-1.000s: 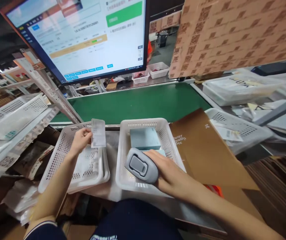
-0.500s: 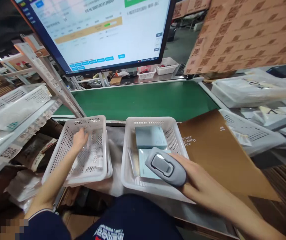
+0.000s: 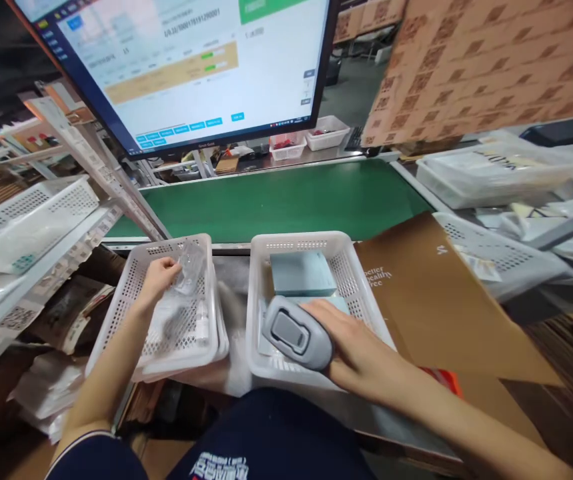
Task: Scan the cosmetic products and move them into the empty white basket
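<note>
One perforated left basket (image 3: 186,359) sits at eleven o'clock and a matching right basket (image 3: 353,285) at one — likely so each hand has its own. The left hand (image 3: 160,281), fingers closed, pinches a clear plastic bag (image 3: 189,268) over the left basket; the right hand (image 3: 353,343) wraps a grey handheld scanner (image 3: 297,332), nose toward ten o'clock — perhaps to face the bag.

we note even, moderate light on the baskets (image 3: 253,293); upper left background falls near black. the screen (image 3: 181,100) glows brightest, its small text soft. we find stretch and smear toward edges, worst lower right.
</note>
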A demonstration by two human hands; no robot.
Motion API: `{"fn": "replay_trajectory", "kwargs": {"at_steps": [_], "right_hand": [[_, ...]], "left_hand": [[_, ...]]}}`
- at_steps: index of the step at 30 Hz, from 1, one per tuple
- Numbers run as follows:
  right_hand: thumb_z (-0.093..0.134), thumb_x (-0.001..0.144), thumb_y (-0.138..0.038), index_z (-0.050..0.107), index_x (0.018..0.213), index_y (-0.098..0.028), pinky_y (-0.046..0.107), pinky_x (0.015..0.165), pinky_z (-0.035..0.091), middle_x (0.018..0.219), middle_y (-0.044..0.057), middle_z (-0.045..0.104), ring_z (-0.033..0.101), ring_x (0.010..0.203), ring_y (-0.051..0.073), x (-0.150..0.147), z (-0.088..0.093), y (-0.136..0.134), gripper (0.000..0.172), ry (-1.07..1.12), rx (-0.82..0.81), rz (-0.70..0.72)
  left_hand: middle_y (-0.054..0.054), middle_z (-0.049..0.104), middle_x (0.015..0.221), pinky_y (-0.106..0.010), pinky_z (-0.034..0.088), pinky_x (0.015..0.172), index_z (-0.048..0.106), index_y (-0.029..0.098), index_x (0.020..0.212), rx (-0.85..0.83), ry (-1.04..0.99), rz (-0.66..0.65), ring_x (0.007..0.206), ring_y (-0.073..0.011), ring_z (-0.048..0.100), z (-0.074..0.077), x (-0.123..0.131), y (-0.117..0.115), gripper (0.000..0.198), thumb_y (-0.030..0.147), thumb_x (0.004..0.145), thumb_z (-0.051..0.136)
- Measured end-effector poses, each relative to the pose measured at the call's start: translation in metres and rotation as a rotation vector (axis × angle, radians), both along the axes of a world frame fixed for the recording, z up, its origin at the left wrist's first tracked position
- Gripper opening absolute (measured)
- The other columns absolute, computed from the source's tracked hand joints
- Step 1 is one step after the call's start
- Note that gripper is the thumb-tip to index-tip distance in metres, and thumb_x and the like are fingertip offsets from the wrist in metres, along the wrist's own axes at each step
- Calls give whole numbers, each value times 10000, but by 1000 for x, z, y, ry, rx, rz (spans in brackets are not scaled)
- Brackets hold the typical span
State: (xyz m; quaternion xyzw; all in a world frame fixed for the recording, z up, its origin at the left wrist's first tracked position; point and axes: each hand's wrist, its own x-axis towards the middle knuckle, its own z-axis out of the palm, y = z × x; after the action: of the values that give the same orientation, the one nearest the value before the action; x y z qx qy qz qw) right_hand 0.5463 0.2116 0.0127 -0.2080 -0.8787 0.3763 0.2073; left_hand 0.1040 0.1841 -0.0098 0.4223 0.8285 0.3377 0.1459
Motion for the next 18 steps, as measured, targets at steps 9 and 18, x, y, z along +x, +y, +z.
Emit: {"fn": "replay_trajectory", "kwargs": {"at_steps": [9, 18], "right_hand": [[579, 786, -99, 607, 1257, -197, 359, 767, 497, 1066, 73, 656, 624, 893, 241, -20, 3, -13, 482, -70, -46, 82], [543, 905, -125, 632, 1336, -273, 327, 784, 600, 1123, 77, 717, 723, 946, 244, 59, -8, -5, 464, 91, 27, -114]], "left_hand": [[23, 554, 567, -222, 370, 501, 591, 199, 623, 173, -323, -288, 545, -121, 503, -15, 141, -20, 299, 452, 748, 691], [-138, 825, 1132, -408, 562, 978, 733, 166, 1167, -231, 199, -228, 994, -280, 768, -45, 65, -34, 386, 455, 991, 548]]}}
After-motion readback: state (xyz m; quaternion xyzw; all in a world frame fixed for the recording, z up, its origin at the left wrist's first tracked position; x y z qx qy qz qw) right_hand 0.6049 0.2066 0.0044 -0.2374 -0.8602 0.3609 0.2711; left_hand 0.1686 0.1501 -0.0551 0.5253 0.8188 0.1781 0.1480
